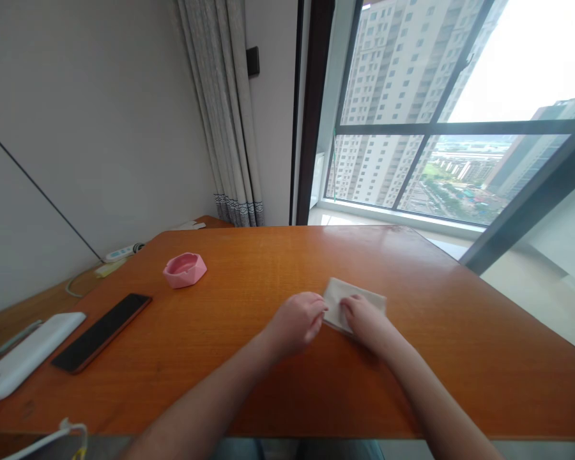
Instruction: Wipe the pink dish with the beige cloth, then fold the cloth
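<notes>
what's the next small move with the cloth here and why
Probably press the fold flat. The white cloth lies on the table, the left hand touches its near-left edge and the right hand rests on it, so both are placed to smooth it.

Bright daylight from the window (441, 115) up and right of the hands (335, 322), sky there blown out white. Soft sheen on the table (278, 255) just beyond the fingers; faint shadows beneath the wrists. Sharp throughout, yet straight lines bent and stretched toward the edges.
</notes>
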